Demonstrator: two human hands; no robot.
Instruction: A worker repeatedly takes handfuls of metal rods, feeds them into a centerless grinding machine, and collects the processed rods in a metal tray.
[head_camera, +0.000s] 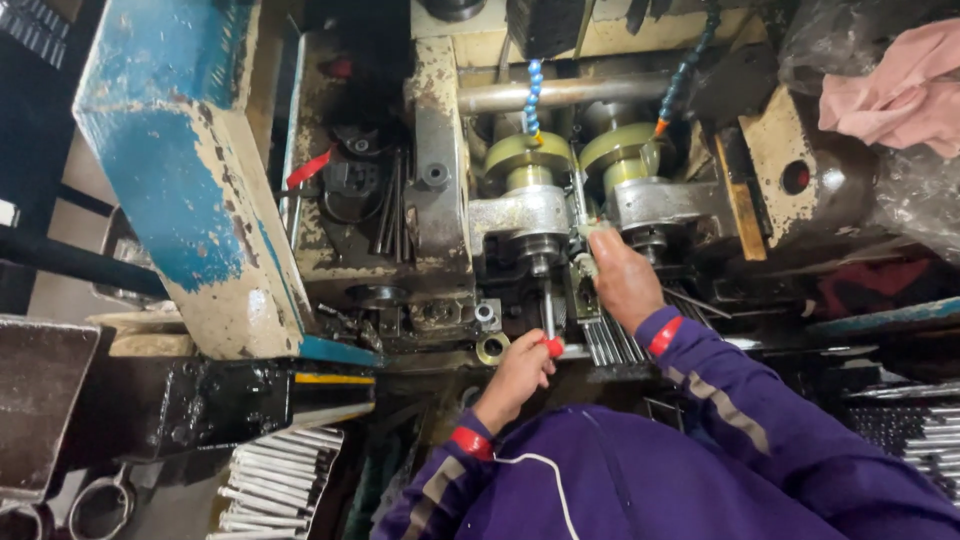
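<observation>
Grimy workshop machine (440, 180), hands (520, 370) at rollers (530, 160), pink rag (890, 90)

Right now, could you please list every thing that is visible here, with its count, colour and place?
Machine body: one, cream and worn, centre.
Rollers: two, yellow-green, side by side, upper centre.
Coolant hoses: two, blue segmented, above the rollers.
Blue panel: one, chipped paint, upper left.
Pink cloth: one, upper right.
Metal rods: a bundle, silver, bottom left; more at the right edge.
Tool: one, red handle, metal shaft pointing up into the machine.
Left hand: grips the tool's handle.
Right hand: reaches up between the rollers; what it holds cannot be told.
</observation>
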